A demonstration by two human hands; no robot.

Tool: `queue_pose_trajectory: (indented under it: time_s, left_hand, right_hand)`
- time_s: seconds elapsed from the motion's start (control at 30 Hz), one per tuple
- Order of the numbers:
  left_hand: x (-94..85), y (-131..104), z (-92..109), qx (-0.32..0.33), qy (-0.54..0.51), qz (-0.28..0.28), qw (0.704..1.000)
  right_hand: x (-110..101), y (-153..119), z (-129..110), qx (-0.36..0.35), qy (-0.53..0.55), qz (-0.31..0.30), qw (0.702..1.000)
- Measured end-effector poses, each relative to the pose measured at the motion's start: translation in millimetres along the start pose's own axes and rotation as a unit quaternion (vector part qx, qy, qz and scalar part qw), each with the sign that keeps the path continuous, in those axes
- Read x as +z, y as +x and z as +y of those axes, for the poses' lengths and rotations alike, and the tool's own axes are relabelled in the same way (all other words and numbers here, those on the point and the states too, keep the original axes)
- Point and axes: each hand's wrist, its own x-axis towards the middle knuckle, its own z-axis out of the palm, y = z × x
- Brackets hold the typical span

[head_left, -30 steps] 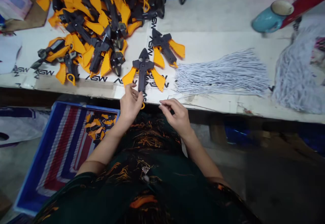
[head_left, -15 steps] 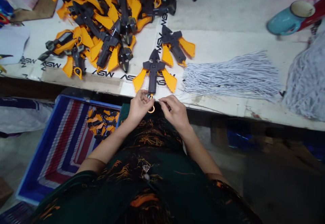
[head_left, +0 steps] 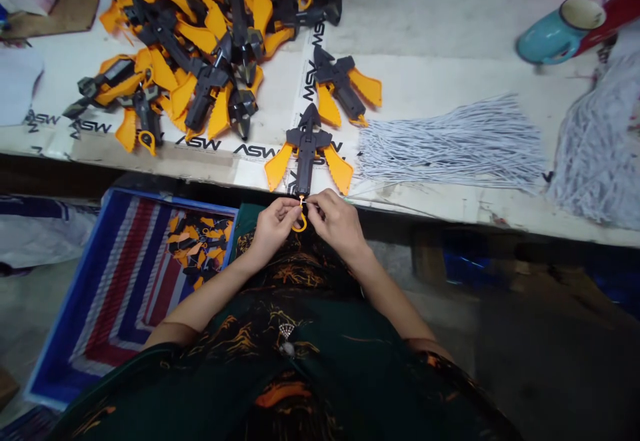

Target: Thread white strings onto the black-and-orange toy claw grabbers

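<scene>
A black toy with orange wings (head_left: 306,154) lies at the table's front edge, its pointed end away from me. From its near end a yellow ring pull (head_left: 301,226) hangs just past the edge. My left hand (head_left: 273,229) is closed in a pinch at this ring pull. My right hand (head_left: 337,224) is closed close beside it, fingertips pinched on a thin white cord (head_left: 303,202) at the ring's neck. The exact wrap of the cord is hidden by the fingers. A second black and orange toy (head_left: 343,86) lies just behind.
Many such toys (head_left: 200,87) are heaped at the left. White cords (head_left: 450,144) lie spread at the right, with a larger bundle (head_left: 600,154) beyond. A teal mug (head_left: 543,41) stands at the back right. Below left is a blue-rimmed crate (head_left: 65,334) holding small orange and black pieces.
The toy and both hands have come slightly nearer to me. My right hand has moved left, bringing its fingertips against the ring's neck beside my left hand.
</scene>
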Motion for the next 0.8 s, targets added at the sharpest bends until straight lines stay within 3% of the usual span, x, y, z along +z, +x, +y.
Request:
queue_pose_trajectory:
  time_s: [0.5, 0.8]
  left_hand:
    - [-0.9, 1.2, 0.2, -0.011, -0.010, -0.015, 1.000]
    - [1.3, 0.4, 2.3, -0.006, -0.005, -0.019, 1.000]
  right_hand:
    - [14.5, -8.2, -3.3, 0.070, 0.080, 0.070, 0.992]
    - [17.0, -10.0, 3.9, 0.062, 0.054, 0.060, 0.995]
